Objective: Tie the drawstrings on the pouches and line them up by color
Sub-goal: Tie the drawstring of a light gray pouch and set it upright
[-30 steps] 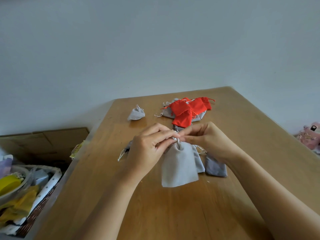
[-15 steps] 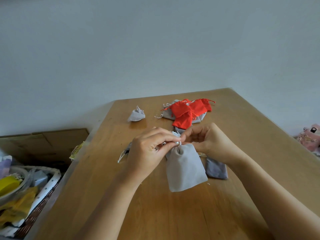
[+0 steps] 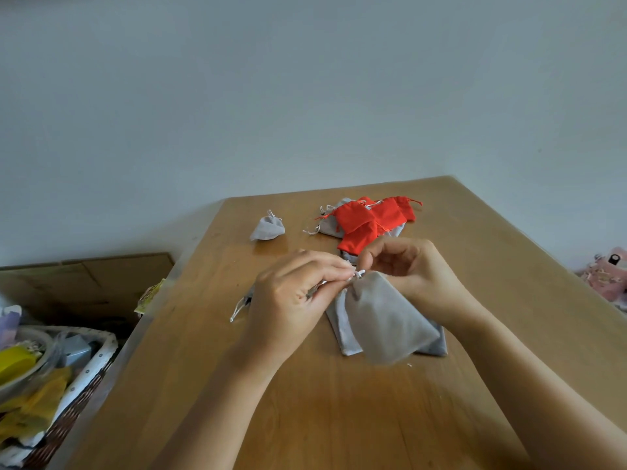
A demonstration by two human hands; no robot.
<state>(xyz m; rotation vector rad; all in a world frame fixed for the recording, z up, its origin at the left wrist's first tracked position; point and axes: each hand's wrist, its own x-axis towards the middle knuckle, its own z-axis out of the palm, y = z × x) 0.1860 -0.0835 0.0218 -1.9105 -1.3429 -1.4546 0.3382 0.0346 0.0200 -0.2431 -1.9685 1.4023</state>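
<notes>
A light grey pouch (image 3: 383, 317) hangs by its gathered neck just above the wooden table (image 3: 339, 418), tilted to the right. My left hand (image 3: 291, 300) pinches its white drawstring (image 3: 358, 275) at the neck. My right hand (image 3: 410, 273) pinches the same cord from the other side, fingers curled. Other grey pouches (image 3: 341, 330) lie flat under it. Farther back sits a heap of red pouches (image 3: 369, 220) over grey ones. One tied grey pouch (image 3: 268, 228) lies alone at the back left.
A loose white cord end (image 3: 237, 308) shows left of my left hand. Off the table's left edge stand a wicker basket of yellow and white odds (image 3: 51, 385) and a cardboard box (image 3: 88, 283). A pink object (image 3: 607, 273) lies beyond the right edge.
The grey pouch has swung from hanging straight to tilting rightward. Both hands shifted slightly while working the cord at its neck.
</notes>
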